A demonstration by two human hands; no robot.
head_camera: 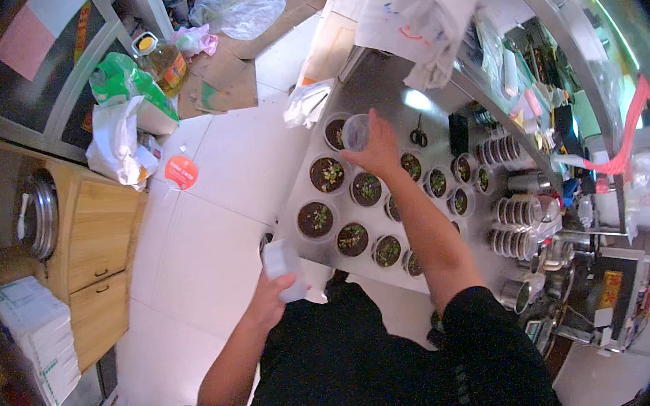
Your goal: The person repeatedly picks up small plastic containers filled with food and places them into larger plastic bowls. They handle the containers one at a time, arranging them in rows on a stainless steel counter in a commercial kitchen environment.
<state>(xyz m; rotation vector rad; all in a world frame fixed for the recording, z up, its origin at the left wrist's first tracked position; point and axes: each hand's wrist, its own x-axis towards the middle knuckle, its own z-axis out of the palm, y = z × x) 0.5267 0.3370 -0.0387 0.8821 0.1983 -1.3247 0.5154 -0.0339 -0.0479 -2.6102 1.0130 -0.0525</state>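
Note:
Over the far left corner of a metal table (325, 93), my right hand (377, 147) has its fingers around a clear plastic cup (356, 132). A round container of dark soil (335, 133) stands right beside that cup, partly hidden by it. My left hand (275, 297) holds a stack of translucent plastic cups (284, 269) off the table's near left edge. Rows of round clear containers with soil and small green leafy plants (327, 174) cover the middle of the table. My right forearm hides some of them.
Black-handled scissors (419, 136) and a black box (458, 134) lie toward the table's back. Stacked lids or dishes (499, 150) stand along the shelf. A white cloth (424, 14) hangs at the far end. An oil bottle (165, 65) and bags stand on floor cardboard.

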